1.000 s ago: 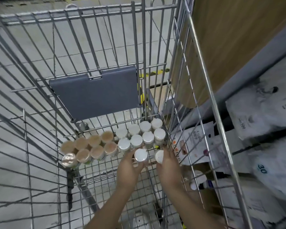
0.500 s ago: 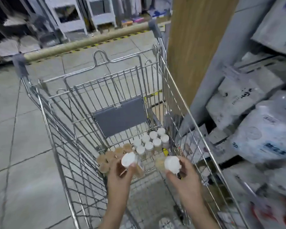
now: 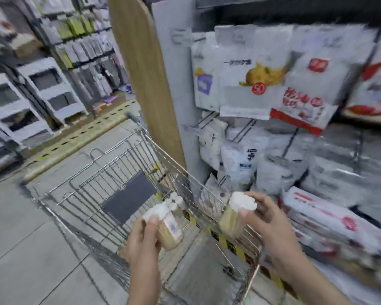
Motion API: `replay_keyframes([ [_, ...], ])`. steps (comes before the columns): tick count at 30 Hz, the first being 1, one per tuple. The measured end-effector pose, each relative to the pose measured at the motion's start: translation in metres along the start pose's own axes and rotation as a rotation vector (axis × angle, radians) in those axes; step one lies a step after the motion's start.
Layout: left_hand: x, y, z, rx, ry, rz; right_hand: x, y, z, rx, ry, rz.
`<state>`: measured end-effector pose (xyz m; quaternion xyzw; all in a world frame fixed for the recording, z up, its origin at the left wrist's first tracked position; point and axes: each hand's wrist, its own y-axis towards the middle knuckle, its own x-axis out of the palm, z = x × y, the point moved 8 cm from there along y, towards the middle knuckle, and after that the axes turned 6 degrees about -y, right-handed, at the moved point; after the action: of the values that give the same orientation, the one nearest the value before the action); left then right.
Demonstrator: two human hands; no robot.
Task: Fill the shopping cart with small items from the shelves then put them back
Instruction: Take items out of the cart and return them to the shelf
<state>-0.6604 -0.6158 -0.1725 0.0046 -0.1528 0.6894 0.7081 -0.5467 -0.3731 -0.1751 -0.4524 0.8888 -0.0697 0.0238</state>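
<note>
The person stood over the wire shopping cart (image 3: 141,172), each hand wrapped around a white-capped jar. The left hand (image 3: 141,245) clasped one jar (image 3: 165,225) above the basket; the right hand (image 3: 271,219) gripped the other jar (image 3: 235,214) over the cart's right rim, near the shelves (image 3: 295,150) of white bags. More white-capped jars (image 3: 176,200) sat in the cart's far end.

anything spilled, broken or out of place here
Nothing stands out, though the frame is blurred. The left hand and right hand each hold a capped jar, left jar, right jar, over the cart.
</note>
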Motion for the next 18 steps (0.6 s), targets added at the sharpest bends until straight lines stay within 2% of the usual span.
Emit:
replay_keyframes([
  [6, 0.075, -0.063, 0.048, 0.042, 0.079, -0.221, -0.073, -0.056, -0.053, -0.072, 0.068, 0.155],
  [10, 0.141, -0.121, 0.066, 0.105, 0.140, -0.326, -0.154, -0.104, -0.080, -0.122, 0.094, 0.291],
  [14, 0.218, -0.189, 0.047, 0.112, 0.155, -0.498, -0.257, -0.170, -0.090, -0.150, 0.108, 0.461],
  [18, 0.300, -0.280, -0.001, -0.002, 0.099, -0.657, -0.372, -0.259, -0.089, -0.176, 0.084, 0.658],
])
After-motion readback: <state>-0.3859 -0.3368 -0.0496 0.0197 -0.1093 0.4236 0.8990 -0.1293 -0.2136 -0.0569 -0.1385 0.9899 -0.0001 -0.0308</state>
